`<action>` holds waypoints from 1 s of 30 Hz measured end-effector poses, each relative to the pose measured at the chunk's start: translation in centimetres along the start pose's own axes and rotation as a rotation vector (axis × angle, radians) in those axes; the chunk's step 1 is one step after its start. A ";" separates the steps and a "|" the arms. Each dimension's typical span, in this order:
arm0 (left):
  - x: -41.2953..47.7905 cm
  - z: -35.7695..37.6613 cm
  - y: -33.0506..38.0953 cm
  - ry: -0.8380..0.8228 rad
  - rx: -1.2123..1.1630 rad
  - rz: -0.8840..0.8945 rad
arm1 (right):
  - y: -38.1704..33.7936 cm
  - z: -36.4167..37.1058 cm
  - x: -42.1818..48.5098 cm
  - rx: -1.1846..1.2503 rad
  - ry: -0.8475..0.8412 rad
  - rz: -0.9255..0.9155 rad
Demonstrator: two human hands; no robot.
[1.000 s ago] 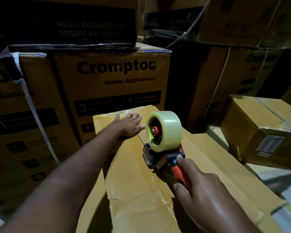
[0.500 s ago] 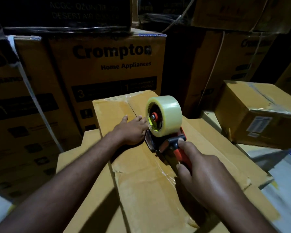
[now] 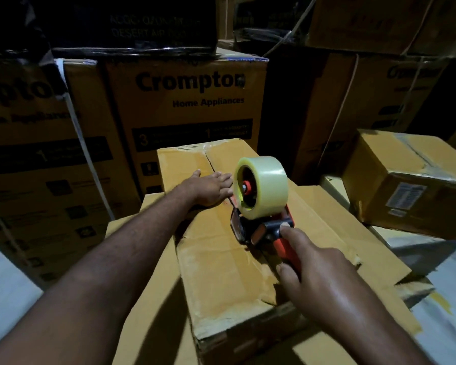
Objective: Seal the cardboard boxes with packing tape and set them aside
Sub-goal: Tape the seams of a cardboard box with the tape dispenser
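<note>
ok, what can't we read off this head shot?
All head view:
- Where the dispenser lays tape on the box: hidden under its own frame and the tape roll.
- Underside grip of the right hand: hidden by its own back.
- The label on the side box: too small, blurred.
- Print on the top box: dark, smeared.

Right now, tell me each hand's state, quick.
Left hand: open, fingers flat on top of the brown cardboard box.
Right hand: closed round the red handle of the red-and-black tape dispenser carrying a clear tape roll.

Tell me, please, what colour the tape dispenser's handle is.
The handle is red-orange, shown best in the head view.
</note>
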State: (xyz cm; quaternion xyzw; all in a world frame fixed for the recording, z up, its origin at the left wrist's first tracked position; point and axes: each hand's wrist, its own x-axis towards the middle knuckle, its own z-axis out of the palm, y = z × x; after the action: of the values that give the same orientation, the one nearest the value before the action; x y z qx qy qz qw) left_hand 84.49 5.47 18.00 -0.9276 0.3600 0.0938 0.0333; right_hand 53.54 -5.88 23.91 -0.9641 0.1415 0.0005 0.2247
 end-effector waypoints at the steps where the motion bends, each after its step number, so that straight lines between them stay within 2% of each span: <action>1: -0.1 0.1 -0.1 0.016 -0.018 -0.023 | 0.1 -0.1 -0.9 -0.016 -0.005 -0.012; 7: -3.4 -0.4 4.5 0.217 -0.063 -0.125 | 1.5 -0.8 -2.6 -0.067 0.082 -0.081; 13: -13.6 1.9 8.9 0.223 -0.479 -0.135 | 2.5 -1.3 -2.6 -0.058 0.095 -0.116; 18: -20.9 3.0 15.4 0.023 -0.282 -0.172 | 2.9 -0.8 -2.7 -0.061 0.122 -0.154; 23: -20.6 6.6 19.6 0.156 0.031 -0.314 | 3.6 -0.5 -3.1 -0.048 0.101 -0.165; 30: -20.3 7.0 19.9 0.157 0.060 -0.325 | 4.3 -0.8 -3.7 -0.020 0.089 -0.173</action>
State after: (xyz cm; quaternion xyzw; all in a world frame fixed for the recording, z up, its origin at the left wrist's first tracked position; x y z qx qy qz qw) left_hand 55.38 5.08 15.31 -0.9767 0.2093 0.0037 0.0477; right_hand 48.78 -8.89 23.03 -0.9739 0.0677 -0.0602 0.2079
